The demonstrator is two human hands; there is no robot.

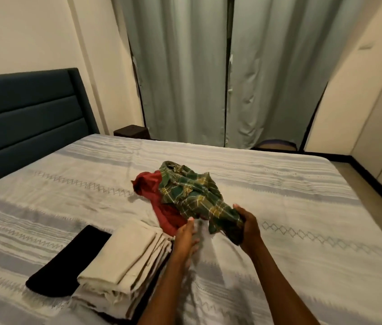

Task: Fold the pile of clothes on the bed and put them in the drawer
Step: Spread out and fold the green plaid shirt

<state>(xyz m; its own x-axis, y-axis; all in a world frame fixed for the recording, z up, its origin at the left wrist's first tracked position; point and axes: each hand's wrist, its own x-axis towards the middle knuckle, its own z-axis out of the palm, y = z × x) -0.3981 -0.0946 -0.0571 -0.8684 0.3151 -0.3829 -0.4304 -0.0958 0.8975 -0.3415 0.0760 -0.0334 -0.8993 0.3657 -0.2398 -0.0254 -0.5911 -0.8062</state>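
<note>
Crumpled green plaid shirt (192, 195) lying mid-bed (302, 207) over a red garment (154, 191) at its 9 o'clock. Right hand (248, 227) gripping the shirt's near end; left hand (186, 235) blurring, fingers straight. Folded cream stack (126, 259) and flat black piece (72, 259) sitting at 8 o'clock.

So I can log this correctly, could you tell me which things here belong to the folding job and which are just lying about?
Job:
green plaid garment, gripped by right hand
left hand
red garment
folded cream stack
folded black item
bed

Just there:
curtains
headboard
dark box
</note>
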